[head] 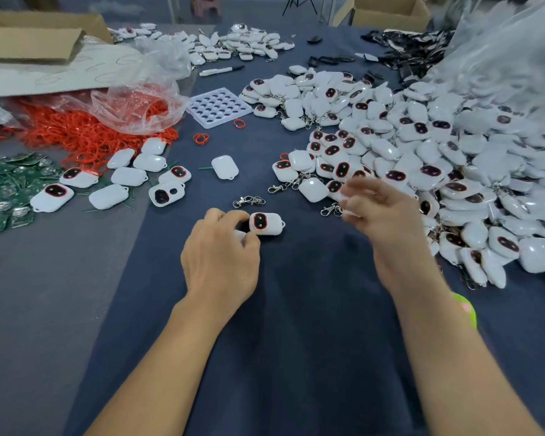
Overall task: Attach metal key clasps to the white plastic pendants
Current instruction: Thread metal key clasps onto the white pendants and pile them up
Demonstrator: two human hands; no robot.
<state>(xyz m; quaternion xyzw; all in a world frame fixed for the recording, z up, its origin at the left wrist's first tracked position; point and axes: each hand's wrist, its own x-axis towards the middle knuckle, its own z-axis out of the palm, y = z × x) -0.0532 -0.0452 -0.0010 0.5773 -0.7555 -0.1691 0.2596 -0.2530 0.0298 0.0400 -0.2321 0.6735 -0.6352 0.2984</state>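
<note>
A counter (pixel 296 325) draped in dark blue cloth fills the frame. At centre, the left hand (pixel 221 256) curls its fingers and thumb round the left end of a white pendant (pixel 265 224), a glossy rounded plastic rectangle with a dark red-rimmed oval on its face and a small loop at its right end; the grip is closed tight on it. Just above lies a loose metal clasp (pixel 248 201), silvery and chain-like. Right of centre, the right hand (pixel 381 212) hovers, blurred, fingers loosely spread; whether its grip holds anything cannot be told. Another clasp (pixel 331 210) lies beside its fingertips. A deep pile of pendants (pixel 453 171) covers the right side. At the left sit a tangle of thin red rings (pixel 85 133) under crinkled clear plastic, and flat green circuit boards (pixel 4 187). Above centre rests a white tray (pixel 218 107) with round holes.
</note>
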